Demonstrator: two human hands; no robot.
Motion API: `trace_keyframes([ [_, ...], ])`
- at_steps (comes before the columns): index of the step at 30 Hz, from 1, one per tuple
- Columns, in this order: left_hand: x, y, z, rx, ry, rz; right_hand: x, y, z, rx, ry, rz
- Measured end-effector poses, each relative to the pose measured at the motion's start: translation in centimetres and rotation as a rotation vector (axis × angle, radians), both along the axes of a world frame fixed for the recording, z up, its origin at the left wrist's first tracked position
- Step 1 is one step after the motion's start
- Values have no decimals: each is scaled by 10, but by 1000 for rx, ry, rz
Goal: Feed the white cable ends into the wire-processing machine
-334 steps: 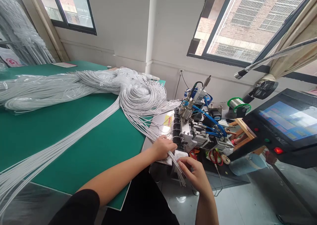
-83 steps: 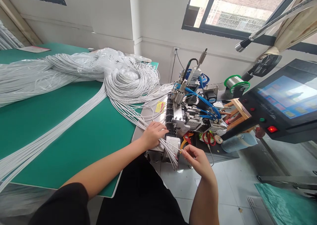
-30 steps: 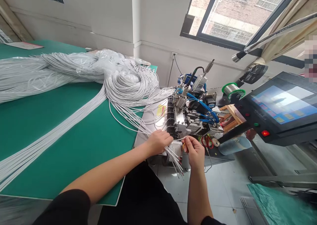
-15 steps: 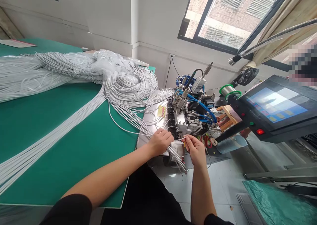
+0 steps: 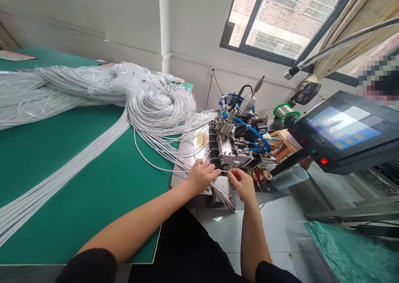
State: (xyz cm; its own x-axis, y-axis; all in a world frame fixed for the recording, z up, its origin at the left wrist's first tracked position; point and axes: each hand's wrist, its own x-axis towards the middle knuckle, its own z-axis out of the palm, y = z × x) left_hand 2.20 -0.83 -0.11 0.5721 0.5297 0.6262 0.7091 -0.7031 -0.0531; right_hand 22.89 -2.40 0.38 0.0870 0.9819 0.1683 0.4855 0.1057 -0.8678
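Note:
My left hand [image 5: 202,176] is closed round a bunch of thin white cables [image 5: 222,193], whose cut ends hang below it on the right. One white cable [image 5: 224,171] stretches from the left fingertips to my right hand [image 5: 242,184], which pinches it near its end. Both hands are at the front of a bench machine [image 5: 227,146] with metal cylinders and blue air hoses. Several cables lead from its black feed strip back to a big coiled heap of white cables [image 5: 168,108] on the green table.
A green-topped table [image 5: 124,200] fills the left side, with a long cable strand [image 5: 71,162] across it. At right stand a control screen [image 5: 346,127], a wire spool [image 5: 285,112] and a bluish plastic container [image 5: 289,178].
My right hand has shifted slightly left and its fingers are now nearer the left fingertips. Less of the single cable shows between the hands. The view has moved a little.

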Motion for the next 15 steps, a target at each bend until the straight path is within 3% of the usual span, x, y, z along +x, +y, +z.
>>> trace_keyframes([
  [10,3,-1,1,-89,69,58,0,16,-17,45,37,57],
  [15,8,-1,3,-165,156,88,-2,22,-26,-50,235,91],
])
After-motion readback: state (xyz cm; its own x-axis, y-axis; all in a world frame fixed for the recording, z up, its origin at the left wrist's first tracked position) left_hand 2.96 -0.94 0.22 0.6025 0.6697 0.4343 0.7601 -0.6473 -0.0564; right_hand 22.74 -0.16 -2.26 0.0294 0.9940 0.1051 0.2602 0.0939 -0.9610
